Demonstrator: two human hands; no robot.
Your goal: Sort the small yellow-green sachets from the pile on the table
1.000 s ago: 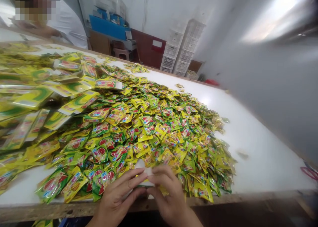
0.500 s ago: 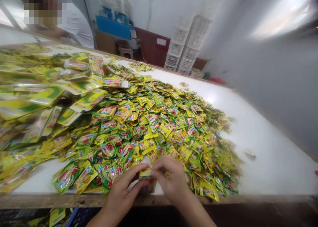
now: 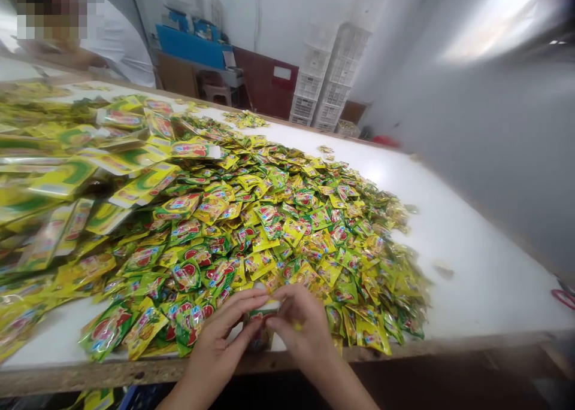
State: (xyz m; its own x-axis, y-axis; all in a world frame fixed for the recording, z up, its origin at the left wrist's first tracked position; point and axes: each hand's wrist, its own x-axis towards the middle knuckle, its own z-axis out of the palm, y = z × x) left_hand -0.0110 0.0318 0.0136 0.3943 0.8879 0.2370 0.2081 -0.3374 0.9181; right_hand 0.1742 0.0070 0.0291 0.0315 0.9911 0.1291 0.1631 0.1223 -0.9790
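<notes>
Between my hands, at the table's near edge, is a small carton (image 3: 264,312) with green, red and pale parts showing. My left hand (image 3: 227,332) holds its left side, the thumb in front and the fingers over the top. My right hand (image 3: 300,323) pinches the upper right part with thumb and fingertips. The fingers hide much of the carton. Just beyond them spreads a large heap of small yellow and green sachets (image 3: 269,218) with fruit pictures. More yellow-green cartons (image 3: 144,185) lie on the heap's left side.
A white tabletop (image 3: 467,248) with a worn wooden edge carries the heap. Red scissor-like handles (image 3: 563,296) lie at the far right. Across the table stands a person in a white top (image 3: 121,45). White crates (image 3: 330,93) are stacked behind. A blue bin (image 3: 135,396) sits below the edge.
The view has shifted slightly, so the table scene sits further left. My right fingertips have moved lower and closer to my left thumb on the carton, which both hands keep holding.
</notes>
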